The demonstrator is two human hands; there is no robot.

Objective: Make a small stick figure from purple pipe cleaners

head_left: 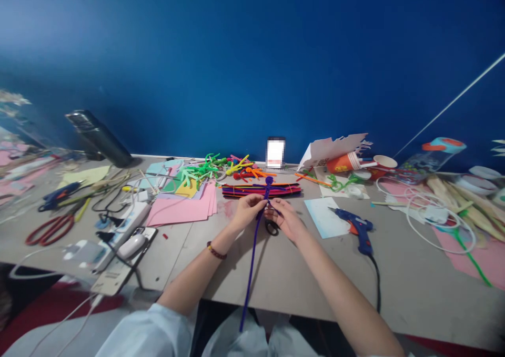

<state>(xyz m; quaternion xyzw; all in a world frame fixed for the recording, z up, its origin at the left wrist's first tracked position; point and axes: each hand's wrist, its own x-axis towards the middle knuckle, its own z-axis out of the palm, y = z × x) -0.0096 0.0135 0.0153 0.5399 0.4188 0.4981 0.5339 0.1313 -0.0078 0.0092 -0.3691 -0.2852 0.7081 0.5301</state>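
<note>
Between my two hands is a purple pipe cleaner (251, 273), its long end hanging down toward my lap. My left hand (249, 210) pinches it from the left, thumb and fingers pressed together. From the right, my right hand (287, 217) also closes its fingertips on the purple piece. A purple figure with a round head (269, 180) rises just above my fingertips, seemingly part of the same piece. Behind it lies a bundle of dark, red and purple pipe cleaners (236, 190). Black scissor-like handles (272, 227) show beneath my right hand, partly hidden.
Bent pipe-cleaner figures (209, 169) lie at the back by a phone (275, 154). Pink paper (179, 210) and a power strip (125, 233) are on the left. To the right are a blue glue gun (357, 225) with its cord, paper cups (342, 162) and a coiled white cable (442, 217).
</note>
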